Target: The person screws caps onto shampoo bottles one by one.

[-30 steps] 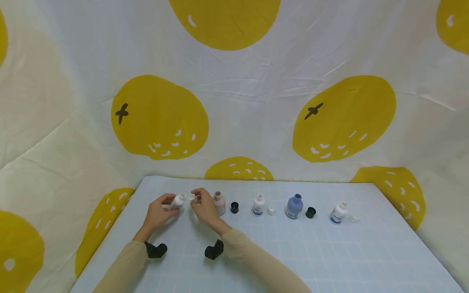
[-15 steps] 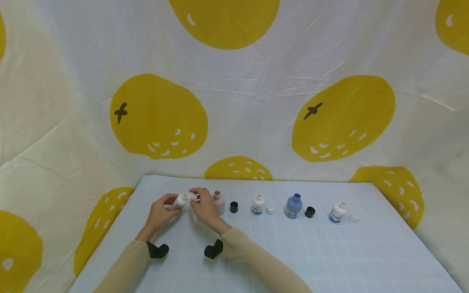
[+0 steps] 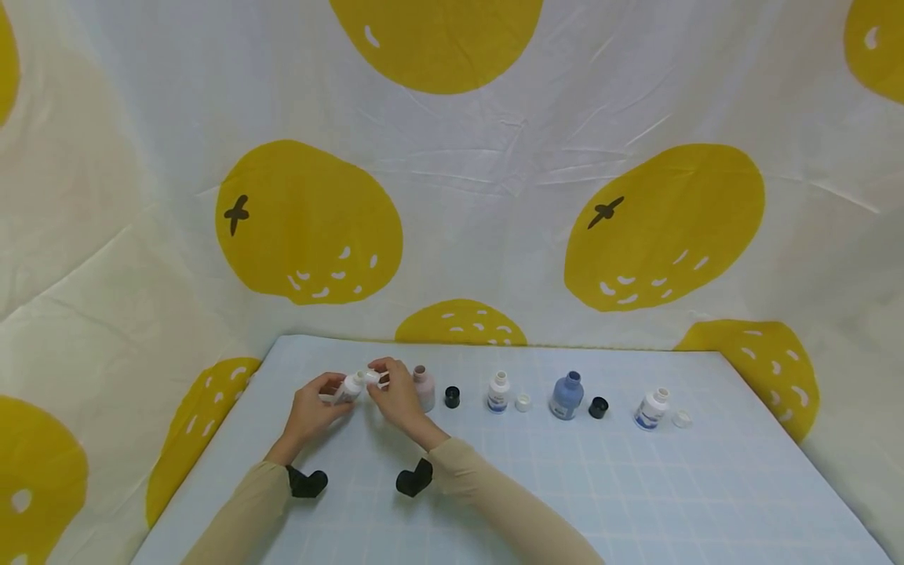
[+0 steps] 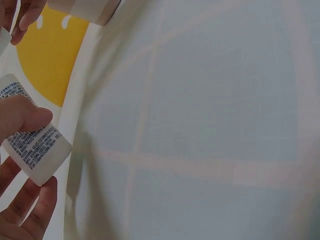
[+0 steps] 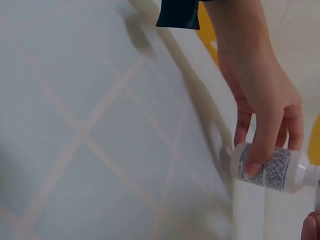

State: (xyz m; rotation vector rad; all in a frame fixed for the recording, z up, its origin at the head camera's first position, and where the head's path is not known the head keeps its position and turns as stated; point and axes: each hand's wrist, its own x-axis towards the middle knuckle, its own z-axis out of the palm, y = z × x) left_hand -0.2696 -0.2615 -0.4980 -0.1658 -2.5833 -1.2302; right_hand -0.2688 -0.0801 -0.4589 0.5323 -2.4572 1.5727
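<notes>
My left hand (image 3: 309,413) grips a small white bottle (image 3: 348,389), tilted with its neck up to the right. The left wrist view shows the thumb across dark printed text on that bottle (image 4: 42,150), and fingers at its base. My right hand (image 3: 404,405) pinches a white cap (image 3: 372,377) right at the bottle's mouth, overlapping it in the head view. In the right wrist view the bottle (image 5: 280,172) lies nearly sideways in the left hand (image 5: 267,110), with right fingertips (image 5: 311,227) at the frame's edge.
Just behind the right hand stands an uncapped pink bottle (image 3: 424,389), a black cap (image 3: 452,397) beside it. Further right are a white bottle (image 3: 498,392) with a white cap (image 3: 523,402), a blue bottle (image 3: 567,396) with a black cap (image 3: 598,407), and another white bottle (image 3: 651,410) with its cap (image 3: 681,419).
The gap between cap and bottle mouth has closed. My left hand has shifted slightly right with the bottle, while the right hand keeps its pinch on the cap.
</notes>
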